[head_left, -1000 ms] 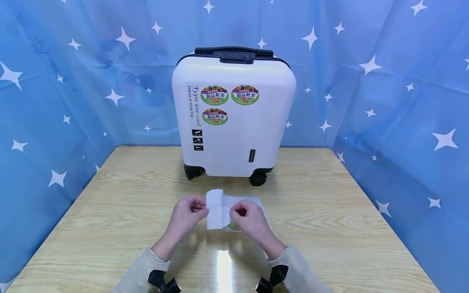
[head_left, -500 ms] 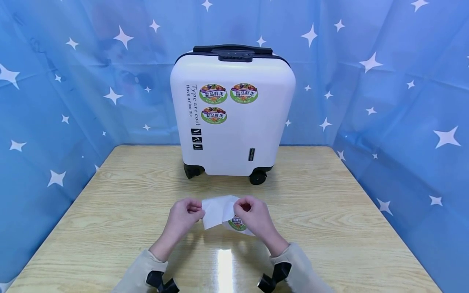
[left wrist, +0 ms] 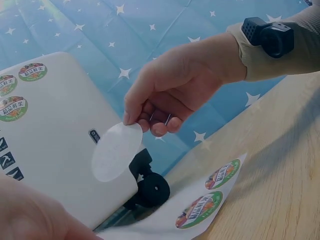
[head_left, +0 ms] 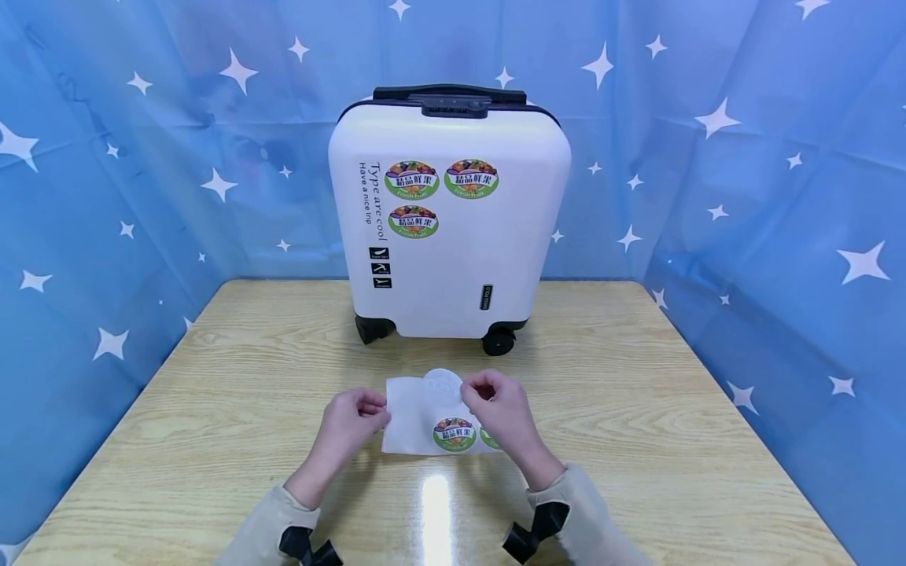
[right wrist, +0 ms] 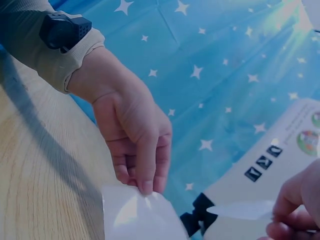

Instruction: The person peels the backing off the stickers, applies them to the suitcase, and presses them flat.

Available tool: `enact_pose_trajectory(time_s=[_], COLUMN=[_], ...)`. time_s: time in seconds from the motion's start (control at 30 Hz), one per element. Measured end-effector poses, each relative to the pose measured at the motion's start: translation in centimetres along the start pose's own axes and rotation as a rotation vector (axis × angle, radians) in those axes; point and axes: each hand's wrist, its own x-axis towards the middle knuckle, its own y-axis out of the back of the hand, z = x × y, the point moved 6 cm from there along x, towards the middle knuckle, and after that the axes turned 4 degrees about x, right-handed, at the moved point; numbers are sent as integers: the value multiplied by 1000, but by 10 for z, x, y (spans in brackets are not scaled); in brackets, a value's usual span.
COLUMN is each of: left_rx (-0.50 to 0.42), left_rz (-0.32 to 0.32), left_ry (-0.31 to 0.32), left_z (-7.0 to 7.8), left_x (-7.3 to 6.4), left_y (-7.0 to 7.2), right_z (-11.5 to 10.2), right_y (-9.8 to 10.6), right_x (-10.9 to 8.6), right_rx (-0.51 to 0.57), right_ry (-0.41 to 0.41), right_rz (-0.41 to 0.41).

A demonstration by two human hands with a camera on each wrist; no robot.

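Between finger and thumb, my right hand pinches the edge of a peeled oval sticker, its pale back facing the left wrist camera. My left hand pinches the left edge of the white sticker sheet. Two printed fruit stickers show on the sheet, one whole in the head view and another plain in the left wrist view. Behind the hands stands a white suitcase, upright, with three of the same oval stickers on its upper left front.
A light wood table carries everything. The suitcase rests on black wheels near the table's back edge. Blue cloth with white stars hangs behind and at both sides.
The sticker has come off the sheet and is now in my right hand, which moved slightly right and up. The sheet, earlier bent up, lies flatter, still in my left hand.
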Motion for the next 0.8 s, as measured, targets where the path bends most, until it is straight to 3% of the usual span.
enact_pose_trajectory(time_s=[0.43,0.8], left_rx=[40,-57], left_rz=[3,23], left_ry=[-43,-189], left_z=[9,41], left_x=[0,2], left_y=[4,0], right_z=[-3,-8], right_y=[3,4], right_x=[0,3], right_rx=[12,43], right_ry=[-27,-19], right_rz=[2,12])
